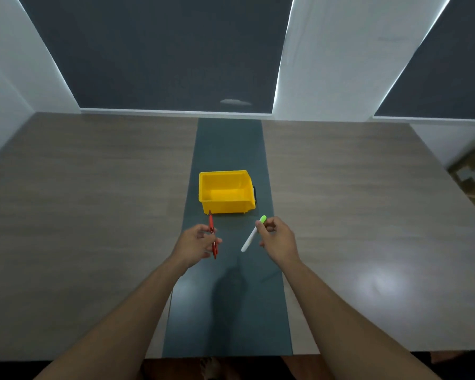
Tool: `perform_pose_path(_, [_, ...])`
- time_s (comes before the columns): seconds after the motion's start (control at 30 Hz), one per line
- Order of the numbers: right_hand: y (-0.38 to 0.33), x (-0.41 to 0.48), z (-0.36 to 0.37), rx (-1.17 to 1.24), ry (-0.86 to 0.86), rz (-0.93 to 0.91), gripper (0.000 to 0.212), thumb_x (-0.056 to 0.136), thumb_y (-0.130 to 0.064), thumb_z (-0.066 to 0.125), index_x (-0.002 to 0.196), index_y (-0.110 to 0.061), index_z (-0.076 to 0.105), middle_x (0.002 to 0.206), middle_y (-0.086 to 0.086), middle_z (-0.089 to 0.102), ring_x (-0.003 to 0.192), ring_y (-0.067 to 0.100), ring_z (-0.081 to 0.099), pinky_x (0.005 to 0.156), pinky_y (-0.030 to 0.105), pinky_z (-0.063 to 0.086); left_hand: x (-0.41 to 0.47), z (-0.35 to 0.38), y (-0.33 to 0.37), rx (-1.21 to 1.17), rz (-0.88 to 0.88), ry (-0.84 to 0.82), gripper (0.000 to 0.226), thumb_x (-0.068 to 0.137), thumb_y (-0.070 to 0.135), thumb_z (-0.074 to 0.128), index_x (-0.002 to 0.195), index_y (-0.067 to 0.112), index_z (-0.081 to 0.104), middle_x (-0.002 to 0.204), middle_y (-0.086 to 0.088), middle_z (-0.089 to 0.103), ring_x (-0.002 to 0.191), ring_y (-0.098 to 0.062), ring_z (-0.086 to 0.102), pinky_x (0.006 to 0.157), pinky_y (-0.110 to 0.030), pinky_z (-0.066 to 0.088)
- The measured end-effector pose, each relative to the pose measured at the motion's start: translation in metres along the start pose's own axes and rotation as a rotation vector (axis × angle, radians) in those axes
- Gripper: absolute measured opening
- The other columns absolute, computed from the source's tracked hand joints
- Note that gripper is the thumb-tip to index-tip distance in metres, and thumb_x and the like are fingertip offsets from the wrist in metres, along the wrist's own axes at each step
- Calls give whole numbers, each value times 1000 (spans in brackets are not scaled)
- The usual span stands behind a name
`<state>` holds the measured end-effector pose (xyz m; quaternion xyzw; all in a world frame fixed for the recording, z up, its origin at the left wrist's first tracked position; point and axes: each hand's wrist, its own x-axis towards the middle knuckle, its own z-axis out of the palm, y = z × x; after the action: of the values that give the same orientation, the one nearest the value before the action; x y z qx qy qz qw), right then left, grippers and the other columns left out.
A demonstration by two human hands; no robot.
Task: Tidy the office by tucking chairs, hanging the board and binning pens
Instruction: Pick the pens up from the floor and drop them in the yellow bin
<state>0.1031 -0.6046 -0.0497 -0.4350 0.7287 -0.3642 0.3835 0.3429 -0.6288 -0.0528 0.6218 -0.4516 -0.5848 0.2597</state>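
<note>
Yellow moulded plastic, open at the top, the small rectangular storage bin [226,192] sits on the dark grey-green strip running down the middle of the wood-grain desk [93,187]. It looks bare inside, so the pen-binning part of the task seems only just under way.

Both hands hover over the strip just short of the bin, apart from each other, each pinched on one pen. The left hand [196,244] grips a slim red pen [212,234] between thumb and fingertips; its long axis runs nearly 12 to 6 o'clock, with the far tip reaching close to the bin's near wall at its left corner. The right hand [279,239] holds a white marker with a green cap [253,233], tilted along roughly 1 to 7 o'clock, the green cap end far and the white tail hanging free toward the person.

From the left hand the bin lies at about 12 to 1 o'clock; from the right hand, at about 11 o'clock. The two hands look about equally near to it, though the red pen's tip is the closest point to the rim. Each pen would need to be carried forward and over the near wall, then released; the red pen, already pointing into the bin, probably needs the least turning.
</note>
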Motion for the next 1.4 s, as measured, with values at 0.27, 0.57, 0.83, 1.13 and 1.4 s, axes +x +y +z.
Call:
perform_pose_path(0.27, [-24, 115, 20, 13, 55, 8, 28, 100, -49, 68, 93, -22, 68, 85, -3, 71, 76, 19, 67, 67, 42, 60, 93, -18, 38, -24, 25, 0, 23, 103, 20, 69, 125, 11, 68, 103, -11, 82, 75, -15, 69, 70, -31, 60])
perform_pose_path(0.57, [-3, 228, 62, -155, -80, 15, 19, 103, -31, 66, 110, -14, 72, 99, -1, 69, 90, 20, 66, 61, 22, 46, 222, -10, 49, 192, -76, 97, 22, 100, 27, 74, 119, 15, 72, 106, -13, 77, 94, -30, 75, 85, -49, 65])
perform_pose_path(0.83, [26, 280, 100, -340, -260, -24, 17, 103, -28, 66, 113, -16, 73, 106, 6, 74, 77, 16, 61, 56, 20, 40, 298, 4, 34, 801, 47, 96, 25, 104, 31, 67, 124, 19, 76, 111, -7, 79, 88, -19, 66, 76, -30, 52])
perform_pose_path(1.13, [46, 293, 104, -442, -342, -7, 28, 105, -33, 62, 129, -22, 71, 127, 5, 70, 125, 28, 55, 100, 44, 55, 320, 17, 33, 964, 32, 39, 36, 104, 42, 63, 135, 26, 72, 131, -4, 71, 115, -27, 68, 98, -48, 62])
perform_pose_path(1.4, [45, 272, 80, -442, -268, 19, 35, 102, -35, 63, 133, -21, 68, 133, 6, 71, 130, 32, 56, 105, 42, 51, 290, 19, 43, 895, 162, -7, 43, 103, 41, 67, 140, 21, 68, 142, -7, 66, 128, -28, 60, 104, -43, 54])
